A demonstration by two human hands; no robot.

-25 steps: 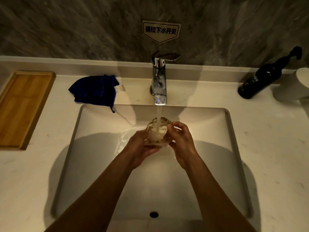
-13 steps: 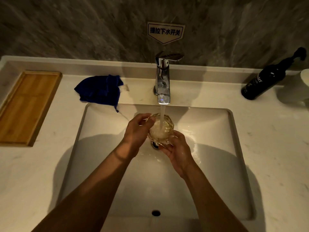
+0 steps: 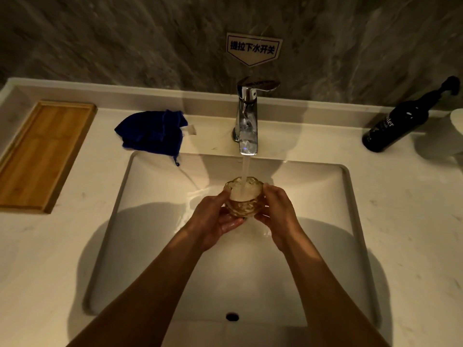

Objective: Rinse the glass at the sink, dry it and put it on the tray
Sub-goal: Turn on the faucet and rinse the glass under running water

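Note:
A small amber faceted glass [image 3: 242, 199] is held upright over the white sink basin [image 3: 155, 221], directly under the running chrome faucet [image 3: 248, 121]. Water pours into the glass and foams at its rim. My left hand [image 3: 213, 221] cups the glass from the left and below. My right hand [image 3: 278, 214] grips its right side. A crumpled dark blue cloth [image 3: 152, 132] lies on the counter behind the basin's left corner. The wooden tray [image 3: 42, 156] sits on the counter at the far left with nothing on it.
A dark pump bottle [image 3: 400, 121] leans at the back right of the counter, beside a white object [image 3: 457, 121] at the frame edge. A sign [image 3: 253, 48] hangs on the stone wall above the faucet. The overflow hole [image 3: 232, 316] is at the basin's near wall.
My hands have shifted around the glass: the left dropped from its rim to cup it from below, the right rose from beneath to its right side. Water keeps running into the glass.

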